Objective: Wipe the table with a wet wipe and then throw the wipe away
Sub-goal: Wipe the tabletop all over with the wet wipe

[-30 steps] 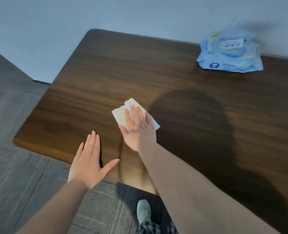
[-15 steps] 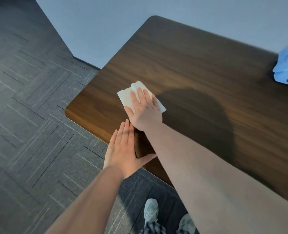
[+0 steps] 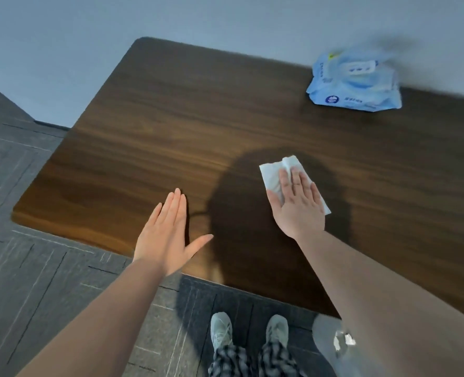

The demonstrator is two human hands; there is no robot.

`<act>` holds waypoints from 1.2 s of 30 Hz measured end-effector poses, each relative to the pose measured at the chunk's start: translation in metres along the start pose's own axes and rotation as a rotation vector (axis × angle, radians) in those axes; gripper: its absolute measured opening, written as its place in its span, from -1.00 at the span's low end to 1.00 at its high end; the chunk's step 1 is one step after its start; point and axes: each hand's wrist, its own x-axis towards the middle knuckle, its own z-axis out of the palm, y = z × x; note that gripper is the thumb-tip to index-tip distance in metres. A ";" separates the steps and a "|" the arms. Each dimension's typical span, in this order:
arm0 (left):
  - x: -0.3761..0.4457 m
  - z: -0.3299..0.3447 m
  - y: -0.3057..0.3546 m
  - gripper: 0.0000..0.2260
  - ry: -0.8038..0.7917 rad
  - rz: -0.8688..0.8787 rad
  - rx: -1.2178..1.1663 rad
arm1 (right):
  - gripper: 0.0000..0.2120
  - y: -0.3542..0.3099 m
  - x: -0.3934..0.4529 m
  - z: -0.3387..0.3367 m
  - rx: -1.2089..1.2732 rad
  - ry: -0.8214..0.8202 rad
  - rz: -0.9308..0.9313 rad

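A white wet wipe (image 3: 272, 174) lies flat on the dark wooden table (image 3: 171, 126), near its front middle. My right hand (image 3: 297, 206) presses flat on the wipe, fingers together, covering its lower right part. My left hand (image 3: 168, 235) rests flat on the table's front edge to the left of the wipe, fingers straight, thumb spread, holding nothing.
A blue pack of wet wipes (image 3: 354, 83) sits at the table's far right, by the grey wall. Dark grey floor tiles run left of and in front of the table. My two shoes (image 3: 248, 330) stand below the front edge. A pale bin-like object (image 3: 331, 341) shows at bottom right.
My right hand has slid the wipe from the table's left front corner rightward toward the middle. My left hand stayed at the front edge, now apart from the right hand.
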 end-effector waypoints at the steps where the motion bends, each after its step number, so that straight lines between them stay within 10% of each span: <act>1: 0.007 -0.002 0.017 -0.10 0.001 0.037 -0.012 | -0.41 0.031 -0.009 -0.004 -0.004 0.002 0.057; 18: 0.061 0.014 0.340 -0.13 -0.051 0.626 0.093 | -0.39 0.399 -0.181 -0.012 0.168 0.121 0.902; 27: 0.066 0.015 0.365 -0.16 -0.031 0.635 0.092 | -0.40 0.392 -0.179 -0.004 0.189 0.106 0.886; 36: 0.058 -0.002 0.252 -0.23 0.023 0.423 -0.045 | -0.40 0.223 -0.117 -0.002 0.138 0.096 0.390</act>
